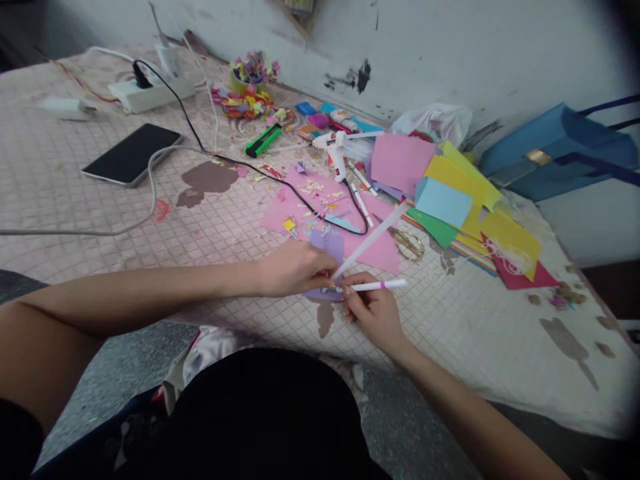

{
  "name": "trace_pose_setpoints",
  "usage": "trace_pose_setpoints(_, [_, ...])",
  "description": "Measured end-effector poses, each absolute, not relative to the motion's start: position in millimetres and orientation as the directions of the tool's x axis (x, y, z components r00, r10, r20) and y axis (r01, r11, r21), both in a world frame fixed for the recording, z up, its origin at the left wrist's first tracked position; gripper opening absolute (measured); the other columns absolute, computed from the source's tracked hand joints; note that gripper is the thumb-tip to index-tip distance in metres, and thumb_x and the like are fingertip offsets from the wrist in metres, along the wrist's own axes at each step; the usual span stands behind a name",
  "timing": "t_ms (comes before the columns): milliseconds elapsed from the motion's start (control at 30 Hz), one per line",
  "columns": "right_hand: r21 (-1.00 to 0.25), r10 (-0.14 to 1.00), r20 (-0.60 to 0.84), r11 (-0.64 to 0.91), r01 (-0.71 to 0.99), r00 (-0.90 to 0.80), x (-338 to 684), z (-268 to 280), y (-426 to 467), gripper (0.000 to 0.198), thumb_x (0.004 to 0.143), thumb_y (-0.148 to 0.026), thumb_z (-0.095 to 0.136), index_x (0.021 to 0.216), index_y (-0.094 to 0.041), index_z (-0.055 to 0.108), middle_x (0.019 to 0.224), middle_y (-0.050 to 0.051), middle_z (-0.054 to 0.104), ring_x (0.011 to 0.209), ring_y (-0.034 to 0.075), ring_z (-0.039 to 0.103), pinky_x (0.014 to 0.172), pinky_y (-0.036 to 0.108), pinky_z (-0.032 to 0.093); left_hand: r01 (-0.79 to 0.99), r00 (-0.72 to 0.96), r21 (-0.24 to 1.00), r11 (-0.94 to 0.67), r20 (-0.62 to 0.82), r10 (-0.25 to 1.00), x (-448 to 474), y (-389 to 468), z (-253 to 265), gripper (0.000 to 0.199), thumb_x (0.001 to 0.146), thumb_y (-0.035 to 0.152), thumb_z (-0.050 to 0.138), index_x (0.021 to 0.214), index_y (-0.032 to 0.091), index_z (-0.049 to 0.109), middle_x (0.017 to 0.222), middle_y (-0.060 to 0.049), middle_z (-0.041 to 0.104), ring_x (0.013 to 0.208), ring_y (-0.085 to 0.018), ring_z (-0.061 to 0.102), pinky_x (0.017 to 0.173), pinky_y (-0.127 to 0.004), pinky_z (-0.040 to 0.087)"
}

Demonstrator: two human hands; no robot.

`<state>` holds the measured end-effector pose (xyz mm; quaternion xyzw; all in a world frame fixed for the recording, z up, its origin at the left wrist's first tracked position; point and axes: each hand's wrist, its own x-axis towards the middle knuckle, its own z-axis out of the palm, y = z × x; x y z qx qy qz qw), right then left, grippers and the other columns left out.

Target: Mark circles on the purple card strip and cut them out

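From the head view, looking down at a table with a pale quilted cover [235, 233] and loads of craft stuff on top. Pinching the lower end of a long pale strip [373, 241] with the left hand [290, 267], thumb against fingers, low and near the table edge. Gripping a white pen [395, 285] in the right hand [373, 310], just beside the left, with fingers curled around the barrel and thumb on top. Lying nearly level, that pen, magenta band and pale end off to the right. Can't make out much at the other end, too blurry and crowded by fingertips.

Slanting up and right from the fingers, that strip, over a pink sheet [385, 257] full of paper scraps. Right under the hands, some purple paper [327, 245]. Near the strip, gold-handled scissors [409, 245]. Further back, a white glue gun [337, 155] with a black cable [280, 175], plus a green cutter [263, 140]. Over to the right, a messy pile of coloured paper [444, 200] and a blue bag [555, 157] by the wall. Over to the left, a dark-screened tablet [133, 153] and a white power strip [145, 97].
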<state>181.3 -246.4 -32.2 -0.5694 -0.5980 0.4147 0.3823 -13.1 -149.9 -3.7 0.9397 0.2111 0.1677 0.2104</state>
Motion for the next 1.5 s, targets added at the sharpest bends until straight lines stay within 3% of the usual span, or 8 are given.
trace_pose_setpoints(400, [-0.949, 0.997, -0.056, -0.035, 0.312, -0.058, 182, -34, -242, 0.015, 0.089, -0.036, 0.057, 0.086, -0.021, 0.056, 0.051, -0.004, 0.057, 0.039, 0.011, 0.052, 0.040, 0.021, 0.043, 0.330, 0.852, 0.457, -0.826, 0.233, 0.469, -13, -150, -6, 0.018, 0.087, 0.027, 0.066, 0.074, 0.014, 0.064, 0.064, 0.000, 0.063, 0.057, -0.011, 0.055, 0.053, -0.021, 0.032])
trace_pose_setpoints(600, [-0.946, 0.989, -0.105, -0.066, 0.317, -0.108, 185, -31, -231, 0.018, 0.088, -0.038, 0.057, 0.086, -0.020, 0.057, 0.051, -0.004, 0.056, 0.039, 0.009, 0.050, 0.040, 0.020, 0.040, 0.332, 0.855, 0.454, -0.827, 0.227, 0.467, -13, -150, -6, 0.011, 0.087, 0.025, 0.066, 0.083, 0.015, 0.069, 0.070, -0.001, 0.067, 0.061, -0.012, 0.059, 0.055, -0.021, 0.034])
trace_pose_setpoints(867, [-0.949, 0.926, -0.196, -0.096, 0.301, -0.322, 192, -22, -203, 0.023, 0.086, -0.040, 0.058, 0.083, -0.018, 0.055, 0.050, -0.007, 0.051, 0.035, 0.005, 0.039, 0.035, 0.018, 0.027, 0.300, 0.848, 0.451, -0.841, 0.277, 0.451, -14, -150, -8, 0.007, 0.086, 0.023, 0.067, 0.084, 0.017, 0.069, 0.068, 0.001, 0.067, 0.058, -0.011, 0.060, 0.053, -0.021, 0.035])
trace_pose_setpoints(1100, [-0.950, 0.845, -0.268, -0.154, 0.270, -0.462, 198, -27, -178, 0.024, 0.083, -0.039, 0.064, 0.080, -0.017, 0.056, 0.056, -0.004, 0.055, 0.042, 0.005, 0.045, 0.040, 0.018, 0.031, 0.292, 0.849, 0.463, -0.837, 0.278, 0.450, -15, -150, -10, 0.008, 0.086, 0.023, 0.066, 0.090, 0.018, 0.071, 0.073, -0.001, 0.070, 0.061, -0.012, 0.063, 0.054, -0.021, 0.038])
trace_pose_setpoints(1500, [-0.967, 0.785, -0.208, -0.077, 0.241, -0.584, 196, -23, -166, 0.020, 0.083, -0.037, 0.062, 0.077, -0.017, 0.058, 0.054, -0.007, 0.050, 0.044, 0.006, 0.042, 0.041, 0.018, 0.031, 0.288, 0.849, 0.483, -0.827, 0.271, 0.454, -14, -150, -10, 0.012, 0.088, 0.027, 0.065, 0.094, 0.019, 0.071, 0.076, -0.001, 0.071, 0.063, -0.013, 0.063, 0.056, -0.022, 0.039])
